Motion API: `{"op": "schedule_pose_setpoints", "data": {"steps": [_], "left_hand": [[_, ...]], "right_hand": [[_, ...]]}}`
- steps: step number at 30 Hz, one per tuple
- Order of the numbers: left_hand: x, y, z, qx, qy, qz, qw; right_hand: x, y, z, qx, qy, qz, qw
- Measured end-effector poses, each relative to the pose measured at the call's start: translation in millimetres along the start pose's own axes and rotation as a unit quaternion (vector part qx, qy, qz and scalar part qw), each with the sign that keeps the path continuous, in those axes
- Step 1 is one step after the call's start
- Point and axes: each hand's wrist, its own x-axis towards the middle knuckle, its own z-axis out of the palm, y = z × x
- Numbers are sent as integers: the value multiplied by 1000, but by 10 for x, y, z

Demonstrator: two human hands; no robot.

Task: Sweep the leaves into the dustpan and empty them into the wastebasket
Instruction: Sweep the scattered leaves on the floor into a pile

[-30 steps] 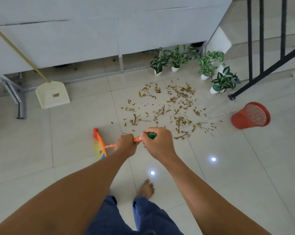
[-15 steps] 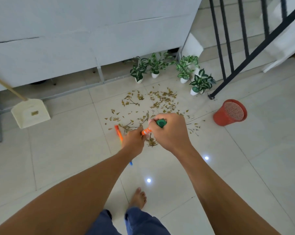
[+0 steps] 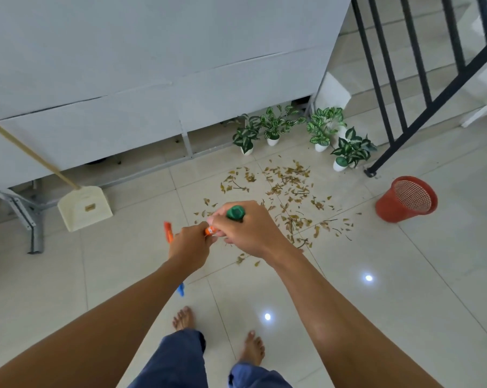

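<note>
Both hands meet at the centre of the frame, clenched around the orange handle of a broom (image 3: 210, 230). The right hand (image 3: 250, 232) wraps its fingers around the top of the handle, so that the green cap (image 3: 236, 212) sticks out just above the knuckles. The left hand (image 3: 190, 243) grips the handle right below it, nearly touching the right hand. Only a short orange stretch of handle shows between the two fists. The broom head (image 3: 168, 233) peeks out to the left of the left hand, down at the tiled floor (image 3: 404, 275). The dry leaves (image 3: 288, 191) lie scattered on the tiles just beyond the hands, up and to the right of them, some hidden behind the right fist. A cream dustpan (image 3: 84, 207) stands at the left of the frame, well apart from the leaves, its long stick running toward the upper left. The red wastebasket (image 3: 388, 208) sits at the right edge, near the leaves, below the black railing (image 3: 421, 88). Four potted plants (image 3: 273, 127) line the top of the leaf patch.
</note>
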Motion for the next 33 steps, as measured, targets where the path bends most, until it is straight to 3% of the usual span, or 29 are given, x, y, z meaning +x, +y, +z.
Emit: {"op": "schedule_pose_setpoints", "data": {"steps": [5,8,11,16,22,27,33], "left_hand": [[219,-301,-151,30,-15,18,999],[424,-464,-203,76,-25,48,996],[628,-588,-243,116,-35,60,991],[1037,-849,-293,111,-55,60,990],[1361,-788,-250,97,-120,112,982],[1482,-310,-249,73,-152,181,969],[1499,-45,-425,57,-97,256,960]], "right_hand": [[186,-50,188,131,3,87,988],[377,-84,287,143,39,128,981],[699,-169,399,66,49,178,981],[1233,-270,656,-123,-5,244,962],[1410,-243,829,-360,7,232,904],[1276,-419,568,-360,75,265,891],[1157,-776,120,-343,84,283,892]]}}
